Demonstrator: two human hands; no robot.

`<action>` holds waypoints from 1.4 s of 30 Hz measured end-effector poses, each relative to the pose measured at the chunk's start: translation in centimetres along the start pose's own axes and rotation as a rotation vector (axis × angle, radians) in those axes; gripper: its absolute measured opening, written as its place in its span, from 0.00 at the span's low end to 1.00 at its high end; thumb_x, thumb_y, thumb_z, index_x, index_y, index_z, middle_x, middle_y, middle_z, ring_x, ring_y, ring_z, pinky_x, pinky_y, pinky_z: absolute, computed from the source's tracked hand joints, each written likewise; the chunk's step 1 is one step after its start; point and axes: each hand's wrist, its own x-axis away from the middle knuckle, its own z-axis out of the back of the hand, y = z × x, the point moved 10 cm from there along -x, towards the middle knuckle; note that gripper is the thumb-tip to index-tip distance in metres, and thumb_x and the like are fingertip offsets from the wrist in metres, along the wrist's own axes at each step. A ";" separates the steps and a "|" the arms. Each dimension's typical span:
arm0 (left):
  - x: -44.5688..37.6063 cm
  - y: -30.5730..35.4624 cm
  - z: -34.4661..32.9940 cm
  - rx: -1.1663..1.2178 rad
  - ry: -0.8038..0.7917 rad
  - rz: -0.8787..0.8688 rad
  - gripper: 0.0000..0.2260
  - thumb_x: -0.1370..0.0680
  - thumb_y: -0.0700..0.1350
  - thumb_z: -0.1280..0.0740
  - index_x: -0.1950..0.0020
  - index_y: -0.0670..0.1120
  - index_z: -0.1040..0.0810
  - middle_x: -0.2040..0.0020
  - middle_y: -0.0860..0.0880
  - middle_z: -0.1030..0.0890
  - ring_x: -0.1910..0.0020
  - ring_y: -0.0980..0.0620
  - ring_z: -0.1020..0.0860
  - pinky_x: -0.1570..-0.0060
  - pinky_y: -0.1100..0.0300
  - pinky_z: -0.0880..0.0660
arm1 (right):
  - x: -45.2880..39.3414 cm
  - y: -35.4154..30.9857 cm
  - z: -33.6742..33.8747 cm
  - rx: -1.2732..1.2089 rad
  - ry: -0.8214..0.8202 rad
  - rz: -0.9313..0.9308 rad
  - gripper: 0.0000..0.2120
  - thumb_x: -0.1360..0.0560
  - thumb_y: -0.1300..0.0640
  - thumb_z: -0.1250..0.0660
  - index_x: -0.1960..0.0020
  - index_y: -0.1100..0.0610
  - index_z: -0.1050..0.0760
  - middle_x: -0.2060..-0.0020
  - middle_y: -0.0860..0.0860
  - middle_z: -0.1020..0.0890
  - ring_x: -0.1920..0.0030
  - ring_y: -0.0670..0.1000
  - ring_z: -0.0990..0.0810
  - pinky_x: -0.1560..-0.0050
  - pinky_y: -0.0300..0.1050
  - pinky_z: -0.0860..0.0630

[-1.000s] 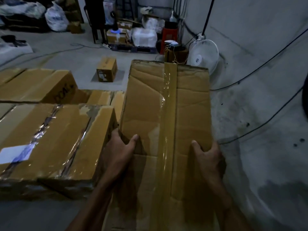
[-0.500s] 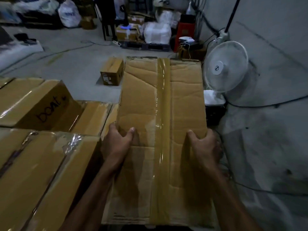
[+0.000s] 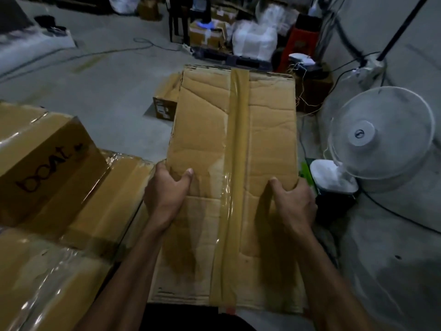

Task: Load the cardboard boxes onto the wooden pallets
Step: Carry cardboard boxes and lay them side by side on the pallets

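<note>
Long cardboard box (image 3: 233,163), creased, brown tape strip down middle, held between both hands. Left hand (image 3: 167,194) grips left edge, thumb on top, fingers curled under out of sight; right hand (image 3: 294,201) same on right edge. Beyond left fingers: stacked boxes (image 3: 78,211), one marked "boat" (image 3: 45,173). Beyond right fingers: white fan (image 3: 379,137). Pallets hidden.

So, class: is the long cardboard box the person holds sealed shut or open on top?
Sealed: brown tape runs unbroken along the cardboard box top's centre seam.
</note>
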 end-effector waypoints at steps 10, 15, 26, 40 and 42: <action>-21.0 7.6 -6.5 -0.035 0.011 -0.007 0.26 0.24 0.58 0.31 0.32 0.45 0.29 0.40 0.44 0.20 0.43 0.40 0.22 0.51 0.54 0.29 | -19.6 -9.5 -9.2 0.030 -0.041 -0.004 0.25 0.24 0.39 0.34 0.36 0.55 0.30 0.52 0.50 0.25 0.51 0.53 0.25 0.50 0.50 0.27; -28.6 9.3 -9.1 -0.064 0.080 0.030 0.25 0.24 0.59 0.31 0.34 0.46 0.29 0.43 0.45 0.20 0.46 0.40 0.22 0.49 0.52 0.25 | -28.3 -12.8 -14.2 0.052 -0.083 0.041 0.25 0.25 0.38 0.34 0.37 0.54 0.29 0.50 0.51 0.22 0.52 0.53 0.23 0.49 0.52 0.23; -43.7 14.3 -17.1 -0.111 0.322 0.243 0.27 0.25 0.59 0.31 0.31 0.46 0.29 0.43 0.43 0.19 0.45 0.39 0.22 0.53 0.53 0.27 | -52.2 -21.3 -25.9 0.138 -0.319 0.230 0.30 0.26 0.34 0.36 0.36 0.57 0.29 0.50 0.54 0.20 0.51 0.57 0.21 0.50 0.57 0.21; -58.8 19.5 -20.1 0.054 0.556 0.352 0.23 0.25 0.56 0.30 0.35 0.48 0.27 0.46 0.49 0.19 0.49 0.45 0.20 0.48 0.47 0.21 | -69.4 -36.0 -36.5 0.149 -0.489 0.409 0.28 0.27 0.33 0.37 0.41 0.56 0.29 0.53 0.54 0.21 0.53 0.58 0.21 0.49 0.59 0.21; -61.6 18.6 -20.7 0.056 0.570 0.382 0.23 0.25 0.56 0.30 0.35 0.48 0.27 0.46 0.49 0.19 0.49 0.46 0.21 0.49 0.47 0.21 | -71.2 -37.7 -39.4 0.169 -0.506 0.433 0.28 0.26 0.34 0.36 0.40 0.57 0.29 0.51 0.55 0.21 0.52 0.59 0.22 0.50 0.56 0.23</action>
